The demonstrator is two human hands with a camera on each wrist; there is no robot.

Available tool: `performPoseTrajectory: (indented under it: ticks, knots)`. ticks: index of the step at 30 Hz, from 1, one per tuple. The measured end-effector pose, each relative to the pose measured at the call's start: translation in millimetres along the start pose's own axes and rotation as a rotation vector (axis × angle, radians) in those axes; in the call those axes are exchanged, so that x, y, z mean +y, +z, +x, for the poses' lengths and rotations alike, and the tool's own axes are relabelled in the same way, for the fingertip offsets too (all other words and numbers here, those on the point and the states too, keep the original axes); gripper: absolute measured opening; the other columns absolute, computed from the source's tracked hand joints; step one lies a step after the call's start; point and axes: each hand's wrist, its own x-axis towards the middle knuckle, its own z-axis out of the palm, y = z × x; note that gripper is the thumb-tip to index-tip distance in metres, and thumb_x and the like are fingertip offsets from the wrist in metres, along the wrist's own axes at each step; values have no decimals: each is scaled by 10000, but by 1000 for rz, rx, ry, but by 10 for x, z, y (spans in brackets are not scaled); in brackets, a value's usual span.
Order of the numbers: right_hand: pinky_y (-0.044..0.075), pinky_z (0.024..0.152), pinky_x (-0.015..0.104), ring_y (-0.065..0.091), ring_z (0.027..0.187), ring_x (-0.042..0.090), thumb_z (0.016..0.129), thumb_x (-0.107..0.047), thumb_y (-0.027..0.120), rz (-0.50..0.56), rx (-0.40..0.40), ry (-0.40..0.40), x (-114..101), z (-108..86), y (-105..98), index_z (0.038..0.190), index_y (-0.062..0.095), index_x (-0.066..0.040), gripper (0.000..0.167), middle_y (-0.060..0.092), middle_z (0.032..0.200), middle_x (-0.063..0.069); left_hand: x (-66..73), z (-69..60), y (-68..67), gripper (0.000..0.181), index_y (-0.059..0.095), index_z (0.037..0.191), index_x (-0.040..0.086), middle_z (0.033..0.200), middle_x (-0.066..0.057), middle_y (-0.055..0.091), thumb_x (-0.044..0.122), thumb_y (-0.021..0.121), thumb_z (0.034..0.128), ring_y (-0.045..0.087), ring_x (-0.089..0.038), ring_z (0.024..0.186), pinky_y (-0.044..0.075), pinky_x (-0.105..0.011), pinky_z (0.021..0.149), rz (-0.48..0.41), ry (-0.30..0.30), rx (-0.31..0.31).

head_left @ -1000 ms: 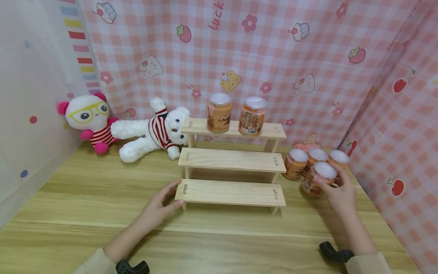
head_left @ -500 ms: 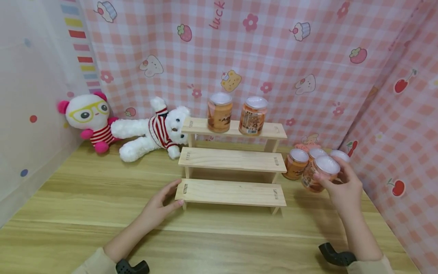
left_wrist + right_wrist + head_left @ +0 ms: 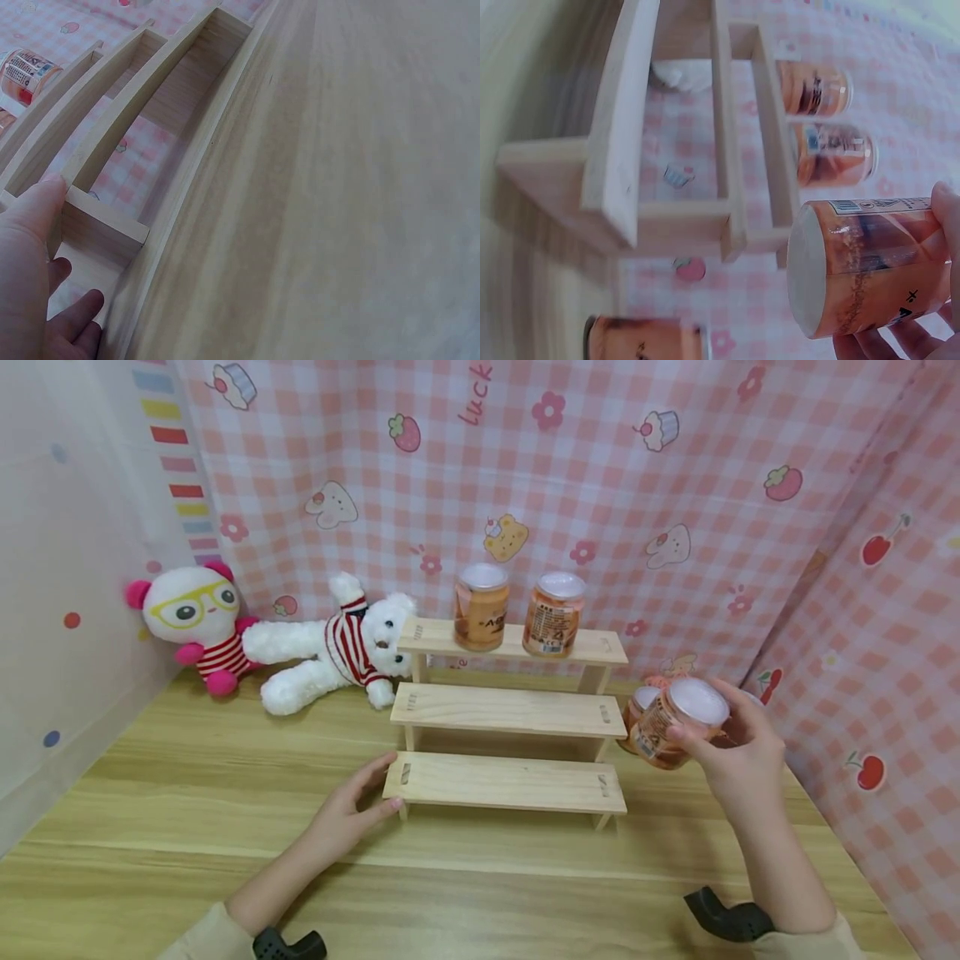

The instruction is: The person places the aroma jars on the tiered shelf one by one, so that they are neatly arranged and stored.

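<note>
My right hand (image 3: 742, 760) grips a clear-lidded jar (image 3: 672, 727) with an orange label, thumb on the near side and fingers round the far side. The jar is raised and slightly tilted, right of the three-tier wooden shelf rack (image 3: 510, 781). In the right wrist view, the held jar (image 3: 877, 270) shows its pale base toward the rack. My left hand (image 3: 348, 810) holds the left end of the lowest tier, thumb at its front corner and fingertips at the back. Two similar jars, a left one (image 3: 482, 610) and a right one (image 3: 553, 617), stand on the top tier.
More jars stand on the table right of the rack, mostly hidden behind the held one; one jar (image 3: 636, 714) peeks out. A white plush bear (image 3: 348, 647) and a pink-and-white plush panda (image 3: 198, 618) lie at the back left. Checked cloth (image 3: 420, 485) hangs behind.
My right hand has lifted the jar from in front of the other jars and carried it slightly left, tilting it. The left hand and the rack have stayed put.
</note>
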Motion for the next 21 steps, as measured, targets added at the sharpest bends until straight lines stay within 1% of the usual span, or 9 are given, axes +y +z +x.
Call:
performPoseTrajectory:
  ticks: [2,5,10,16,21]
  knots:
    - [505,656,138,573,920,132,728,99,781,72,-15,20,-43,-9,56,1312,594,-120,651,546,1167,33,0,-1,-1,637,421,1445,117,1360,-201,502,256,701,891,421,-355,1285,299,-556,1043,3,1,1]
    - [511,655,152,580,909,142,729,123,767,102,-43,1,-88,-23,150,1311,590,-103,650,577,1134,48,-2,-1,-3,637,420,1446,121,1361,-199,502,262,700,891,418,-356,1288,298,-557,1044,7,1,0]
    - [504,668,161,585,904,154,719,117,778,69,-68,-54,-173,-25,327,1302,595,-85,643,605,1114,33,-2,5,-4,637,417,1448,125,1367,-198,496,272,695,895,413,-354,1292,294,-554,1048,4,3,-4]
    - [513,709,176,588,931,151,725,54,806,46,-130,-66,-301,-14,557,1332,563,-80,667,597,1145,24,-12,10,-2,637,416,1449,123,1378,-207,483,265,696,895,411,-361,1293,292,-555,1048,8,5,-4]
    - [500,696,192,574,901,156,717,15,827,44,-183,-83,-354,0,756,1339,562,-91,684,589,1169,42,-7,7,-1,640,415,1450,124,1375,-204,487,263,698,892,413,-360,1292,291,-560,1047,7,6,-3]
